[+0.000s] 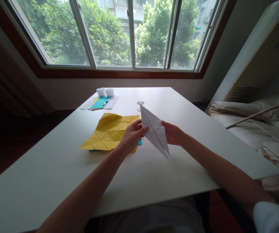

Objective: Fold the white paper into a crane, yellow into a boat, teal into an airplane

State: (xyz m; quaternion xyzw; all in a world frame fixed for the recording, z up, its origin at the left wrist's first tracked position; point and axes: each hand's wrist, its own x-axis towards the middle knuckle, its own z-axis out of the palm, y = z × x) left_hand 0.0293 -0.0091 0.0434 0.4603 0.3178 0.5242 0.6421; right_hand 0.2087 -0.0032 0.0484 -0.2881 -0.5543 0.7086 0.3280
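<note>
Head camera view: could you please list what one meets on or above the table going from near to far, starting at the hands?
Left hand and right hand holding the folded white paper → creased yellow sheet → teal sheet with a pen → two small white containers.

bare forearms, a white sleeve (273, 218) at the right arm.

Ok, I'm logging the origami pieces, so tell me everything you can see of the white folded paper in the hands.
The white folded paper is a long kite-like shape with pointed ends and a centre crease. It looks like thin plain paper, held tilted above the table, between the left hand and the right hand.
</note>
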